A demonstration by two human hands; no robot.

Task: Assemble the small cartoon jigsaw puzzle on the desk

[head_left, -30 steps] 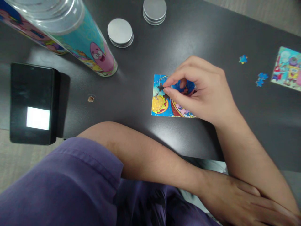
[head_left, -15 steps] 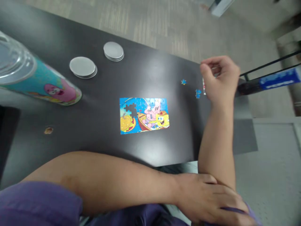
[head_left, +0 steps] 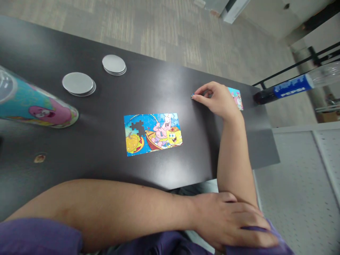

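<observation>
A colourful jigsaw puzzle (head_left: 154, 134) lies flat on the dark table, with a gap in its upper left part. To its upper right, my right hand (head_left: 216, 99) pinches a small blue puzzle piece (head_left: 193, 95) between thumb and fingertips. Partly behind that hand lies a small picture card (head_left: 237, 98). My left hand (head_left: 236, 221) rests across my right forearm near the elbow, fingers spread over the skin and purple sleeve.
Two stacks of white discs (head_left: 79, 83) (head_left: 114, 64) sit at the upper left. A cartoon-printed cylinder (head_left: 50, 109) stands at the left. A Pepsi bottle (head_left: 292, 87) is at the right end of the dark table (head_left: 101, 152).
My right hand has moved left from beside the card and taken hold of a blue piece. The two loose pieces no longer show on the table. The view has shifted slightly.
</observation>
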